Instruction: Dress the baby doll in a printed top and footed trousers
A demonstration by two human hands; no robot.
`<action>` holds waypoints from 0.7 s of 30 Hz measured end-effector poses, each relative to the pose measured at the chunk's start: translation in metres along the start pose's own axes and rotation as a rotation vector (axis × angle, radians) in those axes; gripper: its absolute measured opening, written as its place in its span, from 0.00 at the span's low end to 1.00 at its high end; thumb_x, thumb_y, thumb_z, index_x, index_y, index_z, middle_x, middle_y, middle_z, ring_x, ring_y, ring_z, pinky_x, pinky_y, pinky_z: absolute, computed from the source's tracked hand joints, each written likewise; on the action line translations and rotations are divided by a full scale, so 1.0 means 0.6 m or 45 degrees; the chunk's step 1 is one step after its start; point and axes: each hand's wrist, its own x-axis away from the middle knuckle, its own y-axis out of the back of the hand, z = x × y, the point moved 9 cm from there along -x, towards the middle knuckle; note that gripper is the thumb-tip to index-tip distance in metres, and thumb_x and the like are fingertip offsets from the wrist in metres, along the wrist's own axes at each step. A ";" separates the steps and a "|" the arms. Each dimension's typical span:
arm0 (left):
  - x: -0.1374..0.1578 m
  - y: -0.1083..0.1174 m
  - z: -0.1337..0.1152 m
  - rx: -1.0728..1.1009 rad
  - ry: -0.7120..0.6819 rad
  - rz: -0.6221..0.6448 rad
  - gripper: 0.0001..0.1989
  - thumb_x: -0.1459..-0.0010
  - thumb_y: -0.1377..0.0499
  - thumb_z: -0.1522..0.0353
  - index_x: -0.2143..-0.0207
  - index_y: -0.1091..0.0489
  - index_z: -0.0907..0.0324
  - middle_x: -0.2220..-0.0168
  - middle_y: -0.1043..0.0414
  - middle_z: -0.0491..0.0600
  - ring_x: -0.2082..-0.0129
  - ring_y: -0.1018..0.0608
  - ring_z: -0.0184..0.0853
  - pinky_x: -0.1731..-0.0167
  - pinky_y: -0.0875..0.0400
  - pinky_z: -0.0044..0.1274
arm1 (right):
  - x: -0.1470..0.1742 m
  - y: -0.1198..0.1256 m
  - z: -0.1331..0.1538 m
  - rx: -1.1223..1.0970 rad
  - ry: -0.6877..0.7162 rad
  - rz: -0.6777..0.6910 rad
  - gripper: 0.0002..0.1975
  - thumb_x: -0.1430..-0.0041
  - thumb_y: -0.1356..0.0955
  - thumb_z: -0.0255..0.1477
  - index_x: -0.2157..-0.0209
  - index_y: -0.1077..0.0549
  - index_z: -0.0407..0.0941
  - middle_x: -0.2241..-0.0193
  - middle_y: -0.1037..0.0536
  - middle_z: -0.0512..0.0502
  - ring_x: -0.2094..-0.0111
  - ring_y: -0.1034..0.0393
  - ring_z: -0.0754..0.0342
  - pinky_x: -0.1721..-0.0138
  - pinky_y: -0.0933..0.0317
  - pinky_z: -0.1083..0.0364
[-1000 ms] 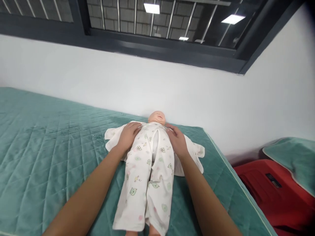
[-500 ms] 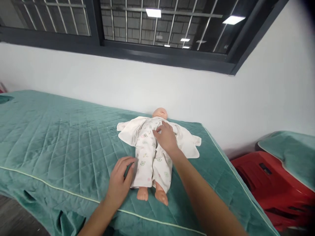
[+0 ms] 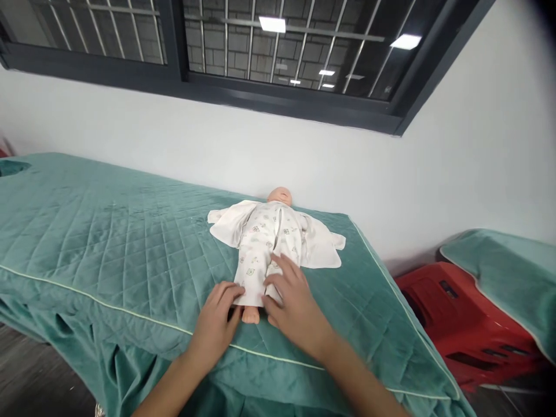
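Note:
A baby doll [image 3: 280, 196] lies on its back, its head toward the wall. White printed trousers [image 3: 257, 243] cover its legs, and a white top [image 3: 324, 240] spreads out on both sides with its sleeves outward. At the hem of the trouser leg on the left, my left hand [image 3: 218, 315] has its fingers and thumb curled around the cloth edge. My right hand [image 3: 295, 307] rests over the other trouser leg with fingers apart. One bare doll foot [image 3: 251, 315] shows between my hands; the other is hidden behind my right hand.
The doll lies on a green quilted bed cover [image 3: 143, 249] with pale piping along its edge. A white wall [image 3: 195, 139] and a dark-framed window [image 3: 286, 104] stand behind. At the right is a red plastic piece [image 3: 460, 313] partly under green cloth [image 3: 495, 266].
My right hand has come down from the doll's waist to the lower trouser leg. My left hand has closed in on the other hem. The view has shifted slightly.

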 end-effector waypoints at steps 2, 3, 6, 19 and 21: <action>-0.002 0.000 0.001 0.011 0.044 -0.028 0.08 0.39 0.48 0.69 0.60 0.30 0.53 0.58 0.28 0.50 0.55 0.26 0.40 0.54 0.29 0.35 | 0.033 -0.018 0.019 0.058 -0.055 0.035 0.09 0.44 0.34 0.25 0.61 0.29 0.49 0.35 0.41 0.42 0.33 0.55 0.38 0.39 0.51 0.32; -0.004 0.000 0.001 0.026 0.077 -0.041 0.08 0.38 0.48 0.68 0.61 0.30 0.53 0.60 0.27 0.50 0.57 0.26 0.40 0.55 0.29 0.34 | 0.042 -0.025 0.024 0.094 -0.082 0.022 0.09 0.44 0.34 0.25 0.61 0.29 0.49 0.35 0.40 0.41 0.33 0.55 0.37 0.39 0.52 0.30; -0.008 -0.002 -0.003 0.112 0.173 -0.034 0.08 0.37 0.48 0.65 0.61 0.30 0.54 0.63 0.28 0.48 0.62 0.25 0.38 0.61 0.29 0.31 | 0.043 -0.036 0.029 0.182 -0.116 -0.046 0.08 0.42 0.35 0.24 0.63 0.29 0.49 0.37 0.38 0.40 0.33 0.53 0.35 0.40 0.56 0.26; 0.008 0.054 -0.041 0.094 0.146 -0.054 0.09 0.35 0.47 0.63 0.63 0.30 0.57 0.63 0.29 0.47 0.61 0.26 0.35 0.59 0.32 0.27 | 0.045 0.014 0.066 0.051 -0.071 -0.094 0.05 0.40 0.37 0.23 0.67 0.30 0.46 0.40 0.34 0.43 0.34 0.51 0.41 0.37 0.54 0.33; 0.019 0.042 -0.026 0.072 0.160 -0.005 0.09 0.35 0.48 0.65 0.61 0.30 0.57 0.63 0.30 0.48 0.61 0.26 0.36 0.58 0.32 0.28 | 0.054 0.004 0.055 0.003 -0.087 -0.056 0.06 0.39 0.37 0.24 0.66 0.30 0.46 0.40 0.35 0.43 0.34 0.51 0.41 0.37 0.52 0.34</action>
